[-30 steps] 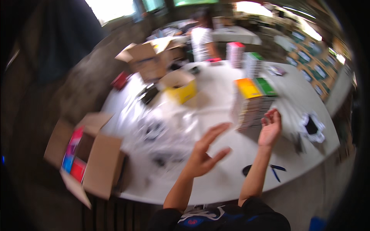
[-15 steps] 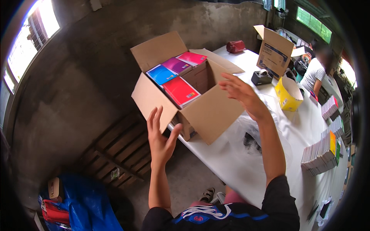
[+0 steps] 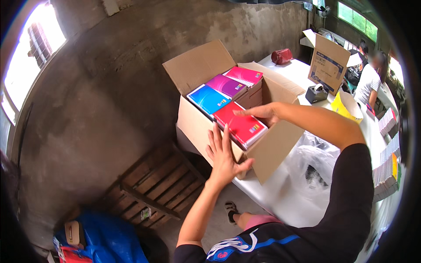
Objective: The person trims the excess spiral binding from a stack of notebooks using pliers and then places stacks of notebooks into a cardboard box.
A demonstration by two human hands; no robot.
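Note:
An open cardboard box (image 3: pixel 196 125) stands at the table's edge, holding stacked spiral notebooks. On top I see a blue notebook (image 3: pixel 208 99), a purple notebook (image 3: pixel 224 84), a pink notebook (image 3: pixel 245 75) and, nearest me, a red notebook (image 3: pixel 241 125). My left hand (image 3: pixel 224 158) has its fingers spread against the box's near side, fingertips by the red notebook's edge. Over the box's right wall reaches my right hand (image 3: pixel 265 113). Its thumb lies over the red notebook, while the other fingers are mostly hidden in the gap beside that stack.
On the white table (image 3: pixel 267 197) are clear plastic bags (image 3: pixel 309 171), a tape dispenser (image 3: pixel 316 93), a yellow container (image 3: pixel 345 106), a red pouch (image 3: pixel 281 56) and notebook stacks (image 3: pixel 386 173). Another box (image 3: pixel 326 63) stands behind, near a seated person (image 3: pixel 367 83). A slatted wooden rack (image 3: pixel 151 186) sits below left.
Both hands have moved to the box. My left came up against its near side; my right swung inward over its right wall onto the red notebook. The view has shifted slightly.

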